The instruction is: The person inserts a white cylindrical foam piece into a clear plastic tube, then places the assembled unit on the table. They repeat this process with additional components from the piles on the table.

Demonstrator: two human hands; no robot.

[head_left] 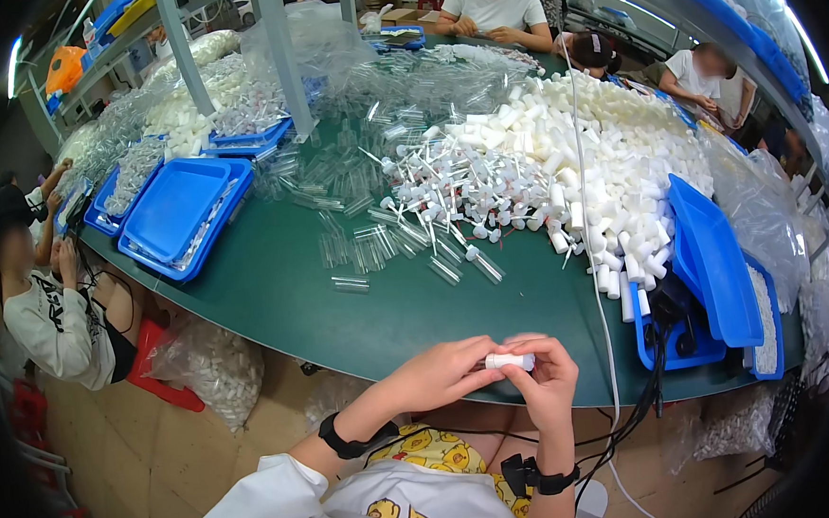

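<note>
Just over the near edge of the green table (419, 325), my two hands meet around a small white tube (509, 360) with a clear end. My left hand (450, 369) has its fingers closed round the left end. On the other end, the thumb and fingers of my right hand (547, 370) grip it; the fingertips are slightly blurred. Beyond them lie loose clear tubes (368, 250), a heap of white-headed pieces with thin stems (457, 185) and a large pile of white cylinders (568, 126).
Stacked blue trays (179, 212) stand at the left, and more blue trays (714, 269) lean at the right beside black cables (661, 339). A white cord (598, 276) hangs across the table. Several other people work around it. A bag of white parts (217, 371) rests on the floor.
</note>
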